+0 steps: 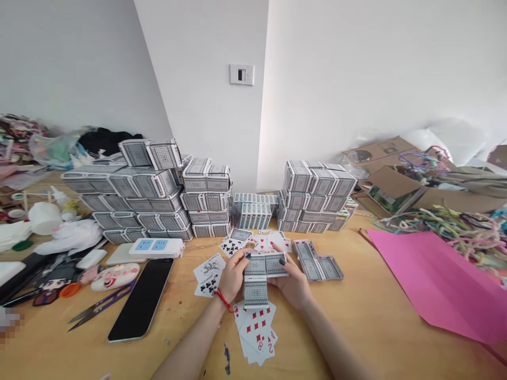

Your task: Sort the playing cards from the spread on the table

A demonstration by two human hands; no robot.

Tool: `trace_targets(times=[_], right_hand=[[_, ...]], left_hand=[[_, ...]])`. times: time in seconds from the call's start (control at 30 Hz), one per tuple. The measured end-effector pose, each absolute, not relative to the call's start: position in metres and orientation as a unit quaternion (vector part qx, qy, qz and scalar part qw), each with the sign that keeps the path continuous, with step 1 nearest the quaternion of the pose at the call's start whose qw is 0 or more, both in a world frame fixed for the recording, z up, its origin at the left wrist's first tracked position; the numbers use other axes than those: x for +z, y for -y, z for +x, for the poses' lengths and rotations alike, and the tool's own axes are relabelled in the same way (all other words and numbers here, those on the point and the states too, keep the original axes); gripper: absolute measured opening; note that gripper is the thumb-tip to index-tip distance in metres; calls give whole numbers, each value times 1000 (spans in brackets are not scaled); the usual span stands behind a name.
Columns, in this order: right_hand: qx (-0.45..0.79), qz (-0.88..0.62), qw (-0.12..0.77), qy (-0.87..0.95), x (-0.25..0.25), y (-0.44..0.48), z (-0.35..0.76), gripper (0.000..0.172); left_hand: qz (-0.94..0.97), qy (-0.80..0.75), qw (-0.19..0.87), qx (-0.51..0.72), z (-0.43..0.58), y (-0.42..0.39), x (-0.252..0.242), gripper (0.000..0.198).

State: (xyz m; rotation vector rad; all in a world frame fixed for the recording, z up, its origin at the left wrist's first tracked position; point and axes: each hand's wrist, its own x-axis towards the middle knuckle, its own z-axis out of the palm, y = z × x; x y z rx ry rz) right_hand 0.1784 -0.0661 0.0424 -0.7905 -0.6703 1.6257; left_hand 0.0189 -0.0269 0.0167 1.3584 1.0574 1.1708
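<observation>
Item, in hand: one L-shaped piece (255,291) made of folded cards, which we found between both hands above the middle of the counter (352,327). Whether it touched the surface, we could not tell.

Left hand (233,273): fingers clamped on the piece's upper left edge. Right hand (295,282): fingers clamped on its right end.

Step, as we judged it: fitting or squaring the folded parts against one another. Next move, in our judgement: it called for a steady hold on both sides, with the seams pressed flush before either hand let go.

Item: a second piece (312,266), similarly angled, lying just right of the right hand. Items, loose: diamonds (259,332) on the near side, partly covered by the piece; a joker (210,268) left of the left hand; hearts (263,243) beyond the hands. Items, rear: a left stack (148,182) and a right stack (317,182).

Hidden: the piece's underside, its inner joints and the fingertips below. Cut off: both forearms, at the lower edge; a pink sheet (431,279), at the right. Hard to make out: a pixelated patch (10,319) at far left.
</observation>
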Motion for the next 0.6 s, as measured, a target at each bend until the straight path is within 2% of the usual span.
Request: trace_targets(times=[0.13, 0.23, 0.33, 0.4, 0.6], right_hand=[[696, -363, 538, 307, 40, 61, 190, 45], [665, -430, 509, 336, 27, 57, 190, 35], [614, -456, 550, 335, 16, 55, 185, 28], [606, -456, 566, 323, 16, 55, 182, 30], [726, -363, 519, 268, 35, 59, 188, 42]], left_hand=[[635, -441, 478, 418, 21, 33, 23, 30], [653, -431, 472, 406, 23, 36, 26, 30], [632, -430, 497, 411, 24, 36, 25, 32], [612, -424, 522, 415, 24, 34, 24, 34], [566, -406, 557, 452, 22, 27, 20, 34]])
